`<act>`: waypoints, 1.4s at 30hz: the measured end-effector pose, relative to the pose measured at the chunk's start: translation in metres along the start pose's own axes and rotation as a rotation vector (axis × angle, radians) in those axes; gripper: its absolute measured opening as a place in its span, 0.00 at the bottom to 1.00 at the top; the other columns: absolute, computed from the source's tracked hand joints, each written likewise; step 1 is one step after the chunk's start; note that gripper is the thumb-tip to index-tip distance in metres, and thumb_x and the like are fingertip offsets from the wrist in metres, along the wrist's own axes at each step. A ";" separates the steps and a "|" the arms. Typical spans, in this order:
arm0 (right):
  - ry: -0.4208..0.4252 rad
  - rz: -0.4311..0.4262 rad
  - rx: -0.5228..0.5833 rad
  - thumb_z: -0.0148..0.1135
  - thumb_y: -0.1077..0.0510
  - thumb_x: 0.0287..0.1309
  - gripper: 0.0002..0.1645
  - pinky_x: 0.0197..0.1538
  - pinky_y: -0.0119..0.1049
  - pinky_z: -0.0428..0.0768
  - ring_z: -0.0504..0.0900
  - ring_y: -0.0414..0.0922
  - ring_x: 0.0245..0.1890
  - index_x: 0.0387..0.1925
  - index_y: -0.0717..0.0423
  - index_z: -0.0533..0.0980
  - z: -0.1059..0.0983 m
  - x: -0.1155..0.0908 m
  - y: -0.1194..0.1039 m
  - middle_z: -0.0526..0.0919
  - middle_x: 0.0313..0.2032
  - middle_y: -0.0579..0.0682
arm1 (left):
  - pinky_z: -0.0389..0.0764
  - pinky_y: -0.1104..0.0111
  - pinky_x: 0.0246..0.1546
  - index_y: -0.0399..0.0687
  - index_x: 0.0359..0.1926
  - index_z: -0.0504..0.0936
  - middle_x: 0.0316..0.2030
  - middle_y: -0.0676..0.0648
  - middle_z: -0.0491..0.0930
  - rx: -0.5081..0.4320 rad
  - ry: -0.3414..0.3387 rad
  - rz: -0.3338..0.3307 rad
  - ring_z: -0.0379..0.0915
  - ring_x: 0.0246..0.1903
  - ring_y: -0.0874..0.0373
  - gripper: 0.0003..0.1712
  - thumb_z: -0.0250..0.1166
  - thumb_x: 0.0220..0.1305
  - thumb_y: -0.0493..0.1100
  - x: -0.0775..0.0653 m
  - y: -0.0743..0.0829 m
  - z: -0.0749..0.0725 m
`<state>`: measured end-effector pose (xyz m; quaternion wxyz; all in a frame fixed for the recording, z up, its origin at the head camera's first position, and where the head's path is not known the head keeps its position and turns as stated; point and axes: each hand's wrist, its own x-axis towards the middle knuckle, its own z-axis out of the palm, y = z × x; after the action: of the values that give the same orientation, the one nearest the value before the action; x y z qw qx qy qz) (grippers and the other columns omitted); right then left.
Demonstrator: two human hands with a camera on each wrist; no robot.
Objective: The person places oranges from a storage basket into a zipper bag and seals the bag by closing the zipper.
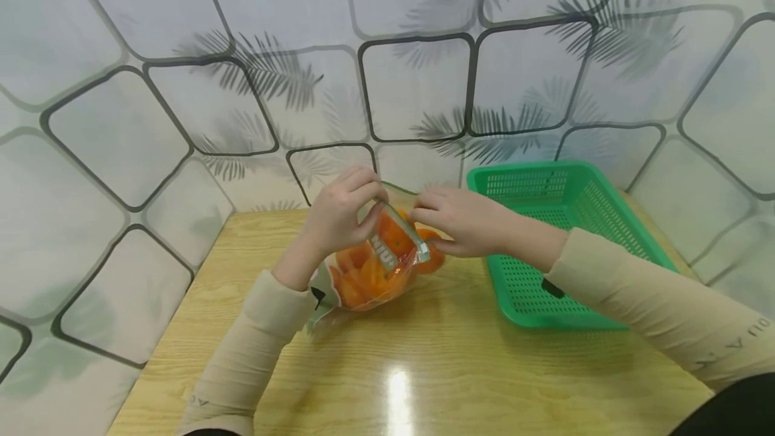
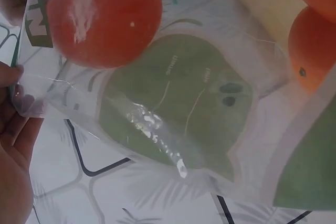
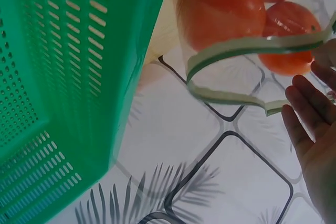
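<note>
A clear plastic bag [image 1: 386,254] with a green-edged mouth lies tilted on the table, holding several round orange-red fruits [image 2: 105,19]. White lettering and a green leaf-like print [image 2: 173,103] show on its side. My left hand [image 1: 348,210] pinches the bag near the mouth between thumb and fingers. On the other side, my right hand [image 1: 460,221] has its fingertips at the mouth's edge, thumb apart from the fingers. In the right wrist view the mouth gapes in a loop, its green rim [image 3: 231,48] running toward the nearly straight fingers [image 3: 310,108].
To the right stands a green plastic basket [image 1: 505,288] with slotted walls, below my right forearm. A small dark object [image 1: 552,288] shows in it beside the sleeve. A patterned cloth wall [image 1: 418,86] rises behind the wooden table [image 1: 339,382].
</note>
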<state>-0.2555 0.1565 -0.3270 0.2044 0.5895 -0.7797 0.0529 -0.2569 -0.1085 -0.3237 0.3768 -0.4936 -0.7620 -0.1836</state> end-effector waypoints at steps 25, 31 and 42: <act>0.200 0.174 -0.015 0.73 0.64 0.63 0.08 0.46 0.47 0.82 0.81 0.51 0.37 0.40 0.58 0.80 -0.023 -0.001 0.009 0.85 0.37 0.53 | 0.77 0.52 0.52 0.43 0.36 0.89 0.34 0.44 0.84 0.150 0.118 -0.034 0.79 0.39 0.45 0.02 0.72 0.64 0.33 0.027 0.020 -0.018; 0.311 0.205 -0.073 0.74 0.67 0.61 0.09 0.45 0.46 0.83 0.84 0.53 0.38 0.41 0.59 0.81 -0.030 -0.001 0.012 0.85 0.39 0.55 | 0.75 0.51 0.52 0.44 0.35 0.89 0.33 0.45 0.85 0.135 0.146 -0.049 0.79 0.39 0.45 0.03 0.71 0.64 0.33 0.026 0.024 -0.019; 0.413 0.214 -0.014 0.70 0.71 0.63 0.08 0.43 0.43 0.88 0.86 0.54 0.39 0.42 0.62 0.80 -0.042 -0.005 0.020 0.83 0.44 0.59 | 0.77 0.51 0.49 0.39 0.41 0.86 0.34 0.43 0.84 0.073 0.147 -0.144 0.78 0.37 0.45 0.06 0.64 0.69 0.35 0.013 0.019 -0.015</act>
<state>-0.2624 0.1803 -0.2875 0.3569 0.4788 -0.7797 0.1883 -0.2366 -0.1017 -0.3058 0.4352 -0.4087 -0.7720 -0.2180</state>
